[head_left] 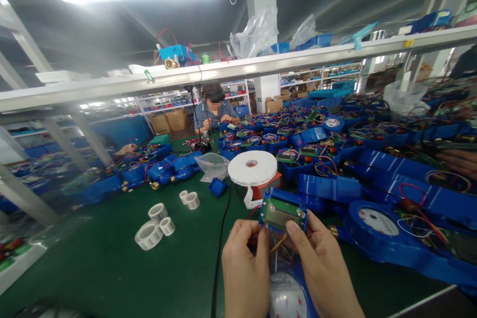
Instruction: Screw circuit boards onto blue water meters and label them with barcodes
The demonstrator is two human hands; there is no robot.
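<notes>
A green circuit board with a grey display (278, 217), set in a blue housing, is tilted up in front of me. My right hand (324, 266) grips it, thumb on the board's lower right and fingers behind. My left hand (246, 261) is closed in a pinch at the board's lower left corner; whatever lies between those fingertips is hidden. Yellow and red wires (278, 244) run down from the board between my hands. Below them, partly covered by both hands, is a blue water meter (288, 294) with a round white dial.
A large white tape roll (252, 168) sits beyond the board, near a plastic bag (212, 166). Small label rolls (149, 235) stand on the green table (112, 278). Blue water meters (376, 221) crowd the right. A black cable (222, 228) crosses the table. A person (214, 112) sits opposite, below an overhead shelf (238, 70).
</notes>
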